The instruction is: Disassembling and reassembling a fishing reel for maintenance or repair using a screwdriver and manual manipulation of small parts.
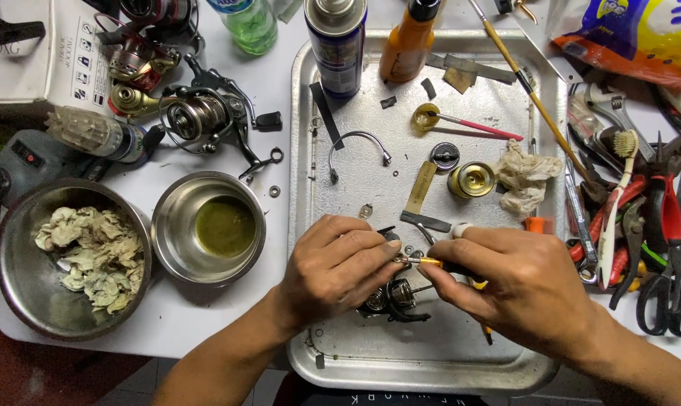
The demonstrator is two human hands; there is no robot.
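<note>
A fishing reel body (391, 297) lies low on the metal tray (431, 361), under both hands. The left hand (337, 267) has its grip pinched on a small part at the reel, and the right hand (517, 282) has its grip clenched around a yellow screwdriver (423, 262). The tray rests on a white worktop (175, 316) beside two steel bowls, one of greenish liquid (224, 225) and one of crumpled wipes (92, 256). Pliers and scissors (667, 301) crowd the right edge.

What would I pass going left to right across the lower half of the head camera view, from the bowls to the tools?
Steel bowl of crumpled wipes → steel bowl of greenish liquid → left hand → small yellow-tipped tool → right hand → red-handled pliers.
</note>
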